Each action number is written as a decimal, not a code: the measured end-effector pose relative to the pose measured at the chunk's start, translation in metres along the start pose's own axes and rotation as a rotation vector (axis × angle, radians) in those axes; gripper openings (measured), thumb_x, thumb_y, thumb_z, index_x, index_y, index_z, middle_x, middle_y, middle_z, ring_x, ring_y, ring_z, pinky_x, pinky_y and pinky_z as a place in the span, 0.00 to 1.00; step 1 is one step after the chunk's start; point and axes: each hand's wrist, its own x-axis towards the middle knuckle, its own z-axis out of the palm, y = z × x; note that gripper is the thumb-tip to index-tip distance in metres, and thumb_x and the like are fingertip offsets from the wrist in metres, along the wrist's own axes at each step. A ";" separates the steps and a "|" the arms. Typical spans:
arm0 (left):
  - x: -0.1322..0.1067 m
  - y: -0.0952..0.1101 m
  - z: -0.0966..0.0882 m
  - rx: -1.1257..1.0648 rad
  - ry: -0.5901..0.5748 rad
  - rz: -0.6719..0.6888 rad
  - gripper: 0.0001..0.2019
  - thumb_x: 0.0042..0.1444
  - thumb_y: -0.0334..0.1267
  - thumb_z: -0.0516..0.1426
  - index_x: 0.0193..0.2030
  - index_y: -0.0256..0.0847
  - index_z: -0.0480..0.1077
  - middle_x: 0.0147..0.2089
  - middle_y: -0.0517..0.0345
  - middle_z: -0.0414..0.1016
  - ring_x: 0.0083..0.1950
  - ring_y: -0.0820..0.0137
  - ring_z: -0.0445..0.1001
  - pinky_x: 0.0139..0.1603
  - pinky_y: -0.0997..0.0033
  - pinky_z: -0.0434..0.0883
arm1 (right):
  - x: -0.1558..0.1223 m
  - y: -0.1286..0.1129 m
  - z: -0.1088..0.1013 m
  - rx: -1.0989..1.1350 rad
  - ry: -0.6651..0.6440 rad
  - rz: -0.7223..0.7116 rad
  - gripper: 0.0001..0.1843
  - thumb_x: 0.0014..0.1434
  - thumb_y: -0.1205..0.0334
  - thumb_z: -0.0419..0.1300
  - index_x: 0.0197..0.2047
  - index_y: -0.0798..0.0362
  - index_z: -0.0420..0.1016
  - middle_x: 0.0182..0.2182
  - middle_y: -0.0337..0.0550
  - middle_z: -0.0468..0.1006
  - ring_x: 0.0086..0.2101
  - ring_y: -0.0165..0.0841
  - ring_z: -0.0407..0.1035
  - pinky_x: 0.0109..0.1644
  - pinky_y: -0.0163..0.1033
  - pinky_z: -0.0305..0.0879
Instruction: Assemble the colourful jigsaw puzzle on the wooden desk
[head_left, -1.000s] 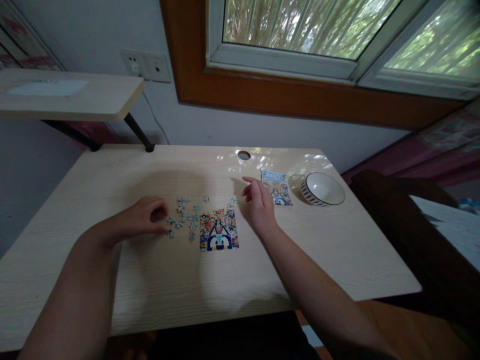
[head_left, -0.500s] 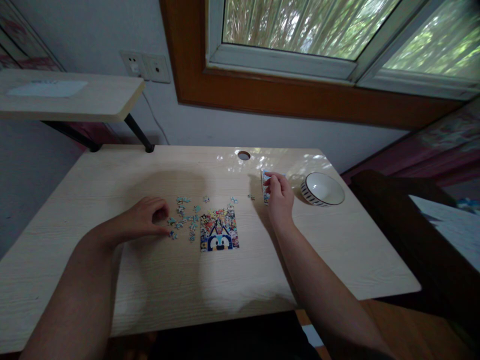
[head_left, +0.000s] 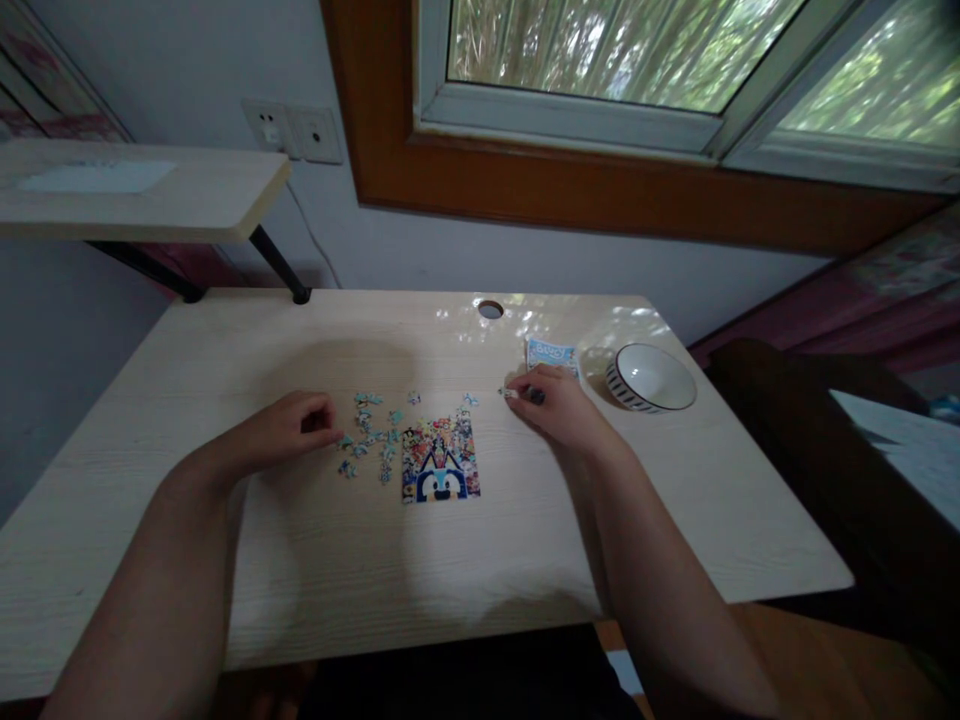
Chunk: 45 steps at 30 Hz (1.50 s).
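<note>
A partly assembled jigsaw puzzle (head_left: pixel 441 460) lies on the table, its colourful picture showing a blue cartoon dog's face. Several loose puzzle pieces (head_left: pixel 367 437) are scattered to its left. My left hand (head_left: pixel 294 432) rests beside them with curled fingers and a gap between thumb and index; its thumb tip is close to a piece at the cluster's left edge. Right of the puzzle, the fingertips of my right hand (head_left: pixel 551 402) are pinched on a small puzzle piece (head_left: pixel 503 392) at the tabletop. Behind that hand is a light-blue printed card (head_left: pixel 551 352), its lower part hidden.
A white bowl with dark stripes (head_left: pixel 651 378) stands on the right of the table (head_left: pixel 315 590). Two more loose pieces lie above the puzzle. A raised shelf (head_left: pixel 150 205) is at the back left, and a round cable hole (head_left: pixel 490 310) sits near the back edge.
My right hand has come down and left from the card to the single piece, uncovering the card's top. My left hand has shifted slightly up, away from the lowest left piece.
</note>
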 end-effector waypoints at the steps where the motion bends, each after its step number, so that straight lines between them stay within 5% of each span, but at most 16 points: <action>1: 0.000 -0.001 0.000 0.003 0.005 -0.007 0.20 0.58 0.58 0.57 0.31 0.41 0.67 0.32 0.56 0.71 0.34 0.67 0.69 0.35 0.68 0.65 | 0.000 0.000 0.001 0.011 -0.013 -0.014 0.05 0.61 0.62 0.67 0.42 0.46 0.84 0.39 0.46 0.84 0.41 0.42 0.76 0.53 0.52 0.69; 9: 0.003 0.000 0.003 0.054 0.096 -0.053 0.21 0.62 0.58 0.54 0.29 0.41 0.67 0.31 0.55 0.72 0.33 0.66 0.68 0.34 0.67 0.62 | 0.005 -0.007 0.014 0.035 -0.066 -0.033 0.02 0.60 0.64 0.69 0.34 0.49 0.82 0.33 0.43 0.82 0.36 0.38 0.73 0.45 0.46 0.67; 17: 0.007 -0.006 0.005 0.086 0.185 -0.025 0.22 0.64 0.58 0.52 0.32 0.42 0.67 0.32 0.56 0.73 0.34 0.66 0.69 0.37 0.66 0.63 | 0.006 -0.027 0.033 0.058 -0.036 -0.093 0.03 0.64 0.64 0.67 0.39 0.48 0.83 0.36 0.44 0.83 0.38 0.38 0.73 0.48 0.46 0.66; 25: 0.016 0.009 0.018 0.145 0.406 0.195 0.16 0.66 0.50 0.55 0.36 0.40 0.72 0.38 0.53 0.74 0.44 0.61 0.69 0.50 0.59 0.66 | 0.005 -0.022 0.031 0.060 0.014 -0.106 0.14 0.68 0.68 0.58 0.50 0.49 0.83 0.42 0.49 0.81 0.42 0.40 0.73 0.50 0.49 0.69; 33: 0.017 0.018 0.034 0.205 0.393 0.414 0.11 0.68 0.42 0.57 0.49 0.48 0.81 0.48 0.51 0.74 0.51 0.60 0.66 0.58 0.55 0.64 | 0.003 -0.029 0.036 0.000 -0.034 -0.183 0.17 0.66 0.61 0.63 0.57 0.45 0.81 0.49 0.51 0.79 0.48 0.46 0.71 0.54 0.55 0.68; 45: 0.016 0.027 0.036 0.167 0.358 0.513 0.10 0.66 0.35 0.59 0.48 0.49 0.81 0.49 0.52 0.75 0.53 0.60 0.67 0.58 0.55 0.64 | 0.005 -0.025 0.038 0.048 -0.046 -0.209 0.20 0.65 0.72 0.57 0.55 0.47 0.80 0.51 0.48 0.81 0.50 0.42 0.72 0.56 0.52 0.66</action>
